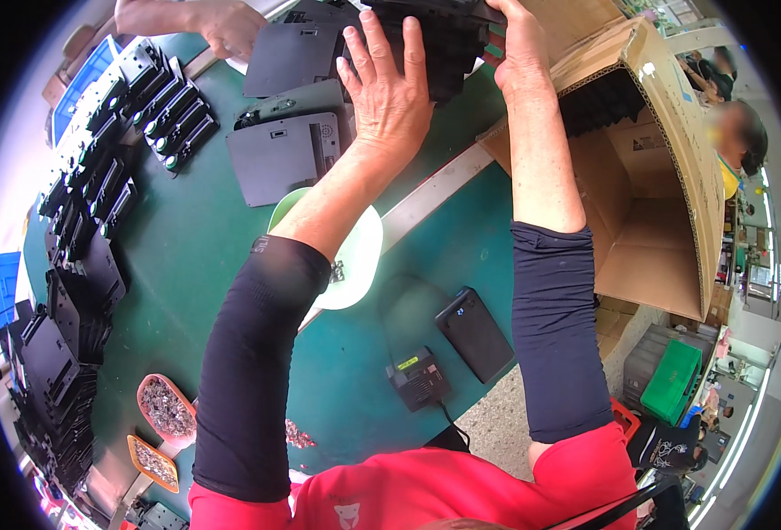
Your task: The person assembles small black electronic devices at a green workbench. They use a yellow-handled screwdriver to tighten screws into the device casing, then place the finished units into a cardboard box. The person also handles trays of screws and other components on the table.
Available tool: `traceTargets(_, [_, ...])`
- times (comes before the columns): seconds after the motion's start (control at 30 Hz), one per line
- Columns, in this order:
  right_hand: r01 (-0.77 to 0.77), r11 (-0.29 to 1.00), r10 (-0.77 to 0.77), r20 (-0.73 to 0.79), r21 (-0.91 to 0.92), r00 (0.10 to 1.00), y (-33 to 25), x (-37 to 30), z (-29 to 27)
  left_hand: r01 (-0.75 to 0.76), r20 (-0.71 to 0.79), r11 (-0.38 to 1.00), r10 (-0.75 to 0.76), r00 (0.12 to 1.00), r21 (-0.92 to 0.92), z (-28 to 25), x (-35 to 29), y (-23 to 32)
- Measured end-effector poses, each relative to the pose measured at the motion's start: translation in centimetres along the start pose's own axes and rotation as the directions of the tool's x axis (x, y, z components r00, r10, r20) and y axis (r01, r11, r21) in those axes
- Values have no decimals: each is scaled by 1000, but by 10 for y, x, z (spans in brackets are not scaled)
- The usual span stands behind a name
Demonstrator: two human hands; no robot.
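Note:
At the far edge of the view, a stack of black plastic parts (450,55) is between my two hands. My left hand (388,93) rests against its left side, fingers stretched out and spread. On the other side my right hand (521,55) grips the stack's edge with bent fingers; their tips are partly hidden. Left of my left hand lie flat dark panels (291,60). Below them is a grey-black plastic housing (284,157) with a small slot. A pale green-white bowl (364,256) holding small metal pieces is partly covered by my left forearm.
An open cardboard box (655,256) stands at right, with black parts inside. Rows of black assemblies (99,168) line the table's left side. Trays of small screws (166,408) sit near left. A black device (474,334) and corded adapter (418,380) lie nearer. Another person's hand (230,28) reaches in far left.

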State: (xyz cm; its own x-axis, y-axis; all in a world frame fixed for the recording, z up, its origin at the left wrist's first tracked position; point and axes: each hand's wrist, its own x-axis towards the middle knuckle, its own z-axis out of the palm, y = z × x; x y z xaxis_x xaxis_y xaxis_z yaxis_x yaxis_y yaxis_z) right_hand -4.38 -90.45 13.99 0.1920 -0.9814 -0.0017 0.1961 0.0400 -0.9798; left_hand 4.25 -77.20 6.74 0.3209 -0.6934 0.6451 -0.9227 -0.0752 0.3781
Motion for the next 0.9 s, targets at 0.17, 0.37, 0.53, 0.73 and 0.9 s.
traceTargets(0.17, [19, 1000, -19, -5, 8, 1000, -1, -3, -3, 13, 35, 992, -9, 999, -125, -9, -2, 3])
traceTargets(0.37, [54, 999, -54, -51, -8, 997, 0, -5, -3, 78, 95, 983, -62, 993, -168, -24, -5, 10])
traceTargets(0.53, [124, 992, -124, -46, 2, 991, -3, -20, 0, -14, 45, 997, 17, 999, -82, -36, -26, 0])
traceTargets(0.73, [172, 985, -171, -76, 13, 982, 1, -24, 6, -52, 33, 998, 51, 998, 32, -72, -44, -66])
traceTargets(0.9, [163, 986, -161, -91, 16, 983, -5, -22, 1, 22, 53, 992, -28, 998, 123, -86, -48, -99])
